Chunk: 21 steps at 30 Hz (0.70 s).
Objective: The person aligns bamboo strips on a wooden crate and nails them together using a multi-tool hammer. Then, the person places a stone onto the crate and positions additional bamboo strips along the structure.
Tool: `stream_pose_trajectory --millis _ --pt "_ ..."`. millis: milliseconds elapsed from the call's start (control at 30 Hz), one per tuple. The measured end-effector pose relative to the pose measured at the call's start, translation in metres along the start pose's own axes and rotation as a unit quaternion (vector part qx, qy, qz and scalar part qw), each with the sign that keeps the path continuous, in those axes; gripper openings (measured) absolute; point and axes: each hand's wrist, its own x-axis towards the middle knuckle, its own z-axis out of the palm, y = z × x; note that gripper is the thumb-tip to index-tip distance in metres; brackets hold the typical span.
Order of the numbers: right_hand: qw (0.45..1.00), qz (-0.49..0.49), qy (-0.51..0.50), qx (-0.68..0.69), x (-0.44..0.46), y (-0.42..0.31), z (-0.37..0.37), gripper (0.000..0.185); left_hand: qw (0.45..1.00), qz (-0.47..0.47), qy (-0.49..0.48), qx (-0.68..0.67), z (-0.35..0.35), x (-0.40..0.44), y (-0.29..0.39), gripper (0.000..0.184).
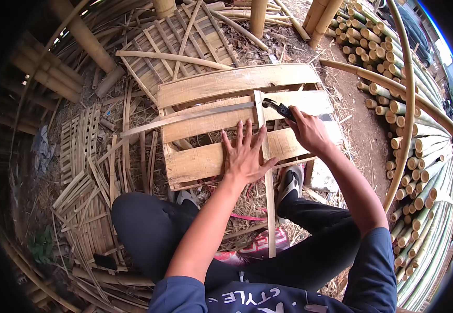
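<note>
Strips across planks, stacked bamboo nearby

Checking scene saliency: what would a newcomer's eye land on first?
Probably the stack of round, pale green bamboo poles filling the right side. Then the pale, slatted wooden platform at centre, where the left hand is spread and the right hand grips a small black tool.

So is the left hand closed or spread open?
Spread open: the left hand lies palm down over the wooden slats, its fingers fanned apart and its thumb across the long strip.
</note>
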Motion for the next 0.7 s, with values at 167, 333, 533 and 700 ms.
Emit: stream_pose_trajectory --millis 167,333,533,700 --pt "1.000 -0.026 -0.003 0.014 -0.004 0.002 -0.003 0.032 0.987 -0.048 0.149 -0.033 -0.011 0.020 -0.018 0.092" --pt "0.999 0.018 -0.012 0.031 -0.014 0.006 -0.016 0.033 0.986 -0.073 0.146 0.043 -0.053 0.055 -0.050 0.067" --pt "0.993 0.065 0.016 0.094 -0.018 0.002 -0.009 0.032 0.992 -0.010 0.117 0.052 -0.034 0.094 -0.083 0.082" --pt "0.977 0.142 -0.008 0.160 -0.038 -0.033 -0.006 0.079 0.996 -0.056 0.050 0.050 -0.012 0.098 -0.079 0.105"
